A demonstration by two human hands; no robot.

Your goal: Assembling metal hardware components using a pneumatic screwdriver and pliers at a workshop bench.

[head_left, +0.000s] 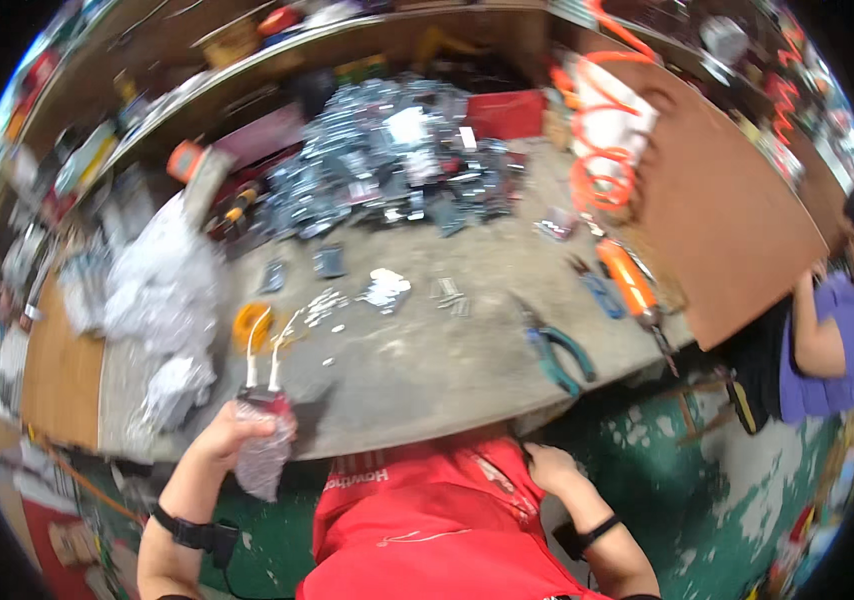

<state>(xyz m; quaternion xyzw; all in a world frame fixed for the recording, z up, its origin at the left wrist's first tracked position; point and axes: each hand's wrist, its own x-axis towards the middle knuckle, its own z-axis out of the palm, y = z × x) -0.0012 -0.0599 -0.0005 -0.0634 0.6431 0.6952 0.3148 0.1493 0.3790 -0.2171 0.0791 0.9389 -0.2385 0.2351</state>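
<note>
In my left hand [234, 432], closed round it, is a small dark and red part [265, 400] with two white leads sticking up. Crumpled, see-through plastic wrap [264, 468] hangs from its lower end. The part is just over the table's front edge. My right hand [553, 468] is low beside my red apron [417, 520], below the table edge; its fingers are blurred and partly hidden. Beyond the left hand lie a roll of yellow-orange tape [253, 327], small white pieces [325, 306], a pile of white bits [385, 290] and several thin metal pins [452, 298].
A heap of shiny wrapped parts [387, 160] covers the back of the worktable [417, 370]. Teal-handled pliers [554, 345], blue-handled cutters [599, 290] and an orange power screwdriver [630, 278] lie right. White plastic bags [162, 280] sit left. Another person [827, 340] is at the far right.
</note>
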